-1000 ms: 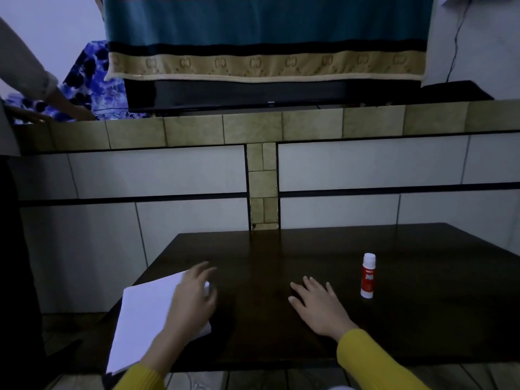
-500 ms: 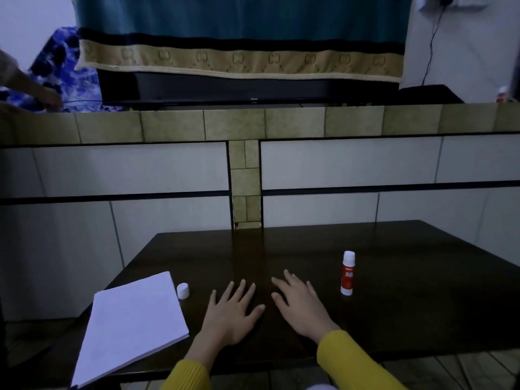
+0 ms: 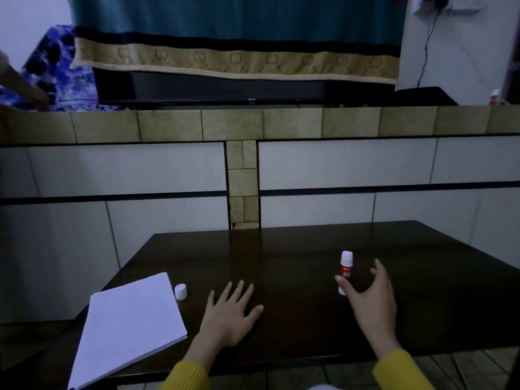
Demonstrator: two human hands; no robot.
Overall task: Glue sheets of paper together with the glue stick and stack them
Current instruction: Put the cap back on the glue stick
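Note:
A stack of white paper sheets [image 3: 128, 325] lies at the near left corner of the dark table [image 3: 309, 249]. A small white cap [image 3: 180, 291] stands just beyond the stack's right corner. The red and white glue stick [image 3: 345, 266] stands upright, uncapped, right of the middle. My left hand [image 3: 229, 313] rests flat on the table with fingers spread, right of the paper. My right hand [image 3: 371, 299] hovers beside the glue stick, fingers spread and thumb close in front of its lower part, holding nothing.
A tiled low wall [image 3: 242, 125] rises right behind the table. At the far left, another person's hand [image 3: 33, 94] rests on a blue patterned cloth. A small red and white bottle [image 3: 495, 97] stands on the ledge at the far right.
My left hand left the paper and settled flat on the table. My right hand lifted off the table and moved right, up to the glue stick.

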